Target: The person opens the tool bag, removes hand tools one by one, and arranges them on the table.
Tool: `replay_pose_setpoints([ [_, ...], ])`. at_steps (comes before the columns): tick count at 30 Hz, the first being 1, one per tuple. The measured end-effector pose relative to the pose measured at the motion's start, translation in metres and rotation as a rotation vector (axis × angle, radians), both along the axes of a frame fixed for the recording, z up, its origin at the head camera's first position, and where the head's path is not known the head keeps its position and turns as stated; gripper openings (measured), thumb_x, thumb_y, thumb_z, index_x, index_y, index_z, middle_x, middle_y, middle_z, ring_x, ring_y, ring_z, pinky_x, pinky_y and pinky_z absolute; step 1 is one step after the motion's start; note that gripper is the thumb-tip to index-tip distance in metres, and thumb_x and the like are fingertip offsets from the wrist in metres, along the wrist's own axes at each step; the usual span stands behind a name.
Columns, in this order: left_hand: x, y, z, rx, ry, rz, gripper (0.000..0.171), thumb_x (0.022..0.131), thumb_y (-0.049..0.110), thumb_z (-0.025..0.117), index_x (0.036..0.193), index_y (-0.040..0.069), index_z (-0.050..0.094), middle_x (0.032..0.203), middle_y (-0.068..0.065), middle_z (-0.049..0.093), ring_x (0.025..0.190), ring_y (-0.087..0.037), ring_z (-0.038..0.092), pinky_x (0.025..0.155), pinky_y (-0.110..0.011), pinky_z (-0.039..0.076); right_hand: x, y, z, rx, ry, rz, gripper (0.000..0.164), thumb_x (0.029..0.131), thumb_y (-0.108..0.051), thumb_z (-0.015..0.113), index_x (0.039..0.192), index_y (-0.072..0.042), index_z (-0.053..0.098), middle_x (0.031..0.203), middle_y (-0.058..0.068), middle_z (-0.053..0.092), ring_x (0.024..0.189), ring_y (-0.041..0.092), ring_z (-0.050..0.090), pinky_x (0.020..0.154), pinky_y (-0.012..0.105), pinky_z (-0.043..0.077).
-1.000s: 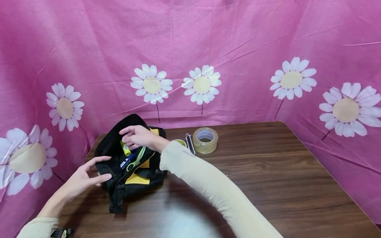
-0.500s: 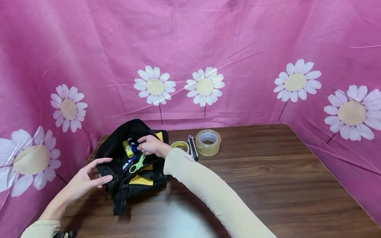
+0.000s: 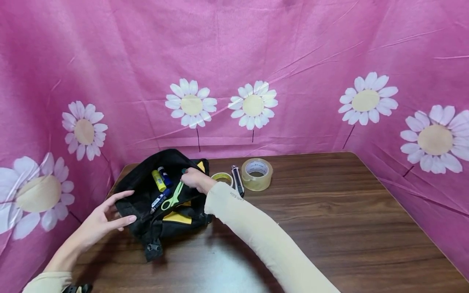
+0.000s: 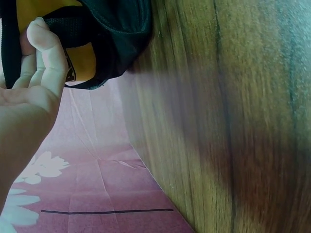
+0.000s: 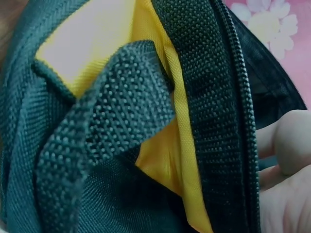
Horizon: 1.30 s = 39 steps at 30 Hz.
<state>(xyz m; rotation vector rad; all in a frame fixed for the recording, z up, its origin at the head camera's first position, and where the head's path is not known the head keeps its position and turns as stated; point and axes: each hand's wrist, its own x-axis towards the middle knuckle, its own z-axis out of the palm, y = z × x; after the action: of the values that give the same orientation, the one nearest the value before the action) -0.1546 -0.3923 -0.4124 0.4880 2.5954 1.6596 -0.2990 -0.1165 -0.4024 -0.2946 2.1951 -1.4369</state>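
Observation:
A black-and-yellow zippered bag [image 3: 146,226] lies unzipped on the table's left. My left hand [image 3: 106,215] grips the left edge of its opening between thumb and fingers; in the left wrist view that hand [image 4: 41,73] is curled at the bag's side. My right hand [image 3: 198,180] reaches into the opening's right side, with a small teal thing [image 3: 184,171] at its fingertips, its kind mostly hidden. Inside lie light-green scissors [image 3: 173,198], a yellow tube [image 3: 158,180], a dark blue tube [image 3: 165,176] and a blue stick with a white label [image 3: 159,198].
Right of the bag, a roll of yellow tape [image 3: 223,176], a box cutter [image 3: 237,180] and a large roll of clear packing tape [image 3: 257,175] stand near the back of the wooden table [image 3: 322,211]. A pink flowered cloth [image 3: 304,73] hangs around it.
My right hand has drawn back rightward from over the tubes and lowered into the bag's right side. The teal thing now shows at its fingertips. My left hand keeps hold of the bag's edge.

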Motion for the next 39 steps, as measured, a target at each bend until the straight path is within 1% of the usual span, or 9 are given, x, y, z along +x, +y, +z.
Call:
replay_pose_setpoints([
  [9, -0.004, 0.001, 0.000, 0.005, 0.009, -0.015, 0.069, 0.092, -0.008, 0.068, 0.152, 0.002, 0.035, 0.093, -0.003, 0.068, 0.074, -0.014, 0.065, 0.058, -0.040, 0.057, -0.008, -0.001, -0.005, -0.013, -0.042, 0.042, 0.048, 0.099, -0.004, 0.054, 0.146, 0.005, 0.047, 0.148, 0.012, 0.048, 0.126, 0.025, 0.055, 0.095, 0.033, 0.052],
  [15, -0.006, 0.003, 0.001, -0.002, 0.006, -0.001, 0.069, 0.092, -0.005, 0.070, 0.152, 0.005, 0.037, 0.092, -0.010, 0.067, 0.077, -0.012, 0.064, 0.059, -0.039, 0.057, -0.005, 0.000, 0.003, -0.023, -0.054, 0.082, 0.052, 0.099, 0.001, 0.055, 0.149, 0.006, 0.043, 0.154, 0.014, 0.044, 0.130, 0.030, 0.054, 0.103, 0.037, 0.048],
  [18, -0.006, 0.004, 0.000, 0.004, 0.003, 0.000, 0.069, 0.092, -0.006, 0.069, 0.152, 0.006, 0.038, 0.092, -0.011, 0.067, 0.077, -0.012, 0.064, 0.059, -0.039, 0.057, -0.007, -0.001, 0.009, 0.005, -0.029, 0.110, 0.054, 0.099, 0.001, 0.057, 0.150, 0.004, 0.042, 0.143, 0.014, 0.053, 0.105, 0.024, 0.064, 0.097, 0.034, 0.050],
  [22, -0.007, 0.006, -0.002, 0.017, -0.006, -0.022, 0.069, 0.092, -0.007, 0.068, 0.152, 0.009, 0.039, 0.092, -0.007, 0.068, 0.075, -0.013, 0.065, 0.059, -0.040, 0.057, -0.014, -0.002, 0.021, 0.012, -0.005, 0.149, 0.055, 0.098, 0.001, 0.061, 0.150, 0.003, 0.044, 0.120, 0.014, 0.062, 0.070, 0.015, 0.045, 0.081, 0.031, 0.046],
  [24, -0.007, 0.007, -0.002, 0.020, -0.009, -0.025, 0.069, 0.092, -0.007, 0.068, 0.152, 0.010, 0.039, 0.095, -0.005, 0.069, 0.076, -0.013, 0.066, 0.059, -0.039, 0.057, -0.018, -0.003, 0.027, -0.007, -0.013, 0.161, 0.054, 0.098, 0.000, 0.061, 0.149, 0.001, 0.046, 0.119, 0.016, 0.063, 0.074, 0.014, 0.049, 0.086, 0.033, 0.048],
  [27, -0.005, 0.005, 0.000, 0.010, -0.011, -0.015, 0.068, 0.092, -0.006, 0.068, 0.152, 0.008, 0.038, 0.095, -0.003, 0.069, 0.077, -0.013, 0.066, 0.060, -0.039, 0.057, -0.025, -0.006, 0.030, -0.006, 0.003, 0.170, 0.052, 0.098, 0.000, 0.061, 0.148, 0.000, 0.048, 0.139, 0.017, 0.057, 0.105, 0.021, 0.061, 0.102, 0.039, 0.047],
  [30, -0.002, 0.004, 0.002, -0.009, -0.013, -0.006, 0.069, 0.092, -0.005, 0.069, 0.152, 0.007, 0.038, 0.093, -0.004, 0.068, 0.077, -0.014, 0.065, 0.060, -0.039, 0.057, -0.030, -0.011, 0.024, 0.099, 0.067, 0.193, 0.052, 0.099, -0.002, 0.059, 0.149, -0.001, 0.047, 0.151, 0.015, 0.048, 0.135, 0.023, 0.048, 0.106, 0.032, 0.043],
  [34, 0.000, 0.002, 0.002, -0.023, -0.014, -0.010, 0.070, 0.092, -0.004, 0.070, 0.152, 0.008, 0.038, 0.092, -0.008, 0.068, 0.076, -0.015, 0.064, 0.060, -0.039, 0.057, -0.031, -0.016, 0.009, 0.213, 0.075, 0.198, 0.053, 0.099, 0.000, 0.054, 0.151, 0.000, 0.044, 0.154, 0.011, 0.045, 0.130, 0.016, 0.048, 0.093, 0.022, 0.041],
  [39, -0.002, 0.001, 0.002, 0.000, -0.016, -0.020, 0.070, 0.092, -0.006, 0.069, 0.152, 0.005, 0.037, 0.096, -0.006, 0.068, 0.077, -0.014, 0.064, 0.059, -0.040, 0.057, -0.032, -0.018, -0.002, 0.317, 0.119, 0.251, 0.063, 0.092, 0.004, 0.068, 0.151, -0.002, 0.045, 0.151, 0.011, 0.048, 0.126, 0.019, 0.054, 0.092, 0.024, 0.048],
])
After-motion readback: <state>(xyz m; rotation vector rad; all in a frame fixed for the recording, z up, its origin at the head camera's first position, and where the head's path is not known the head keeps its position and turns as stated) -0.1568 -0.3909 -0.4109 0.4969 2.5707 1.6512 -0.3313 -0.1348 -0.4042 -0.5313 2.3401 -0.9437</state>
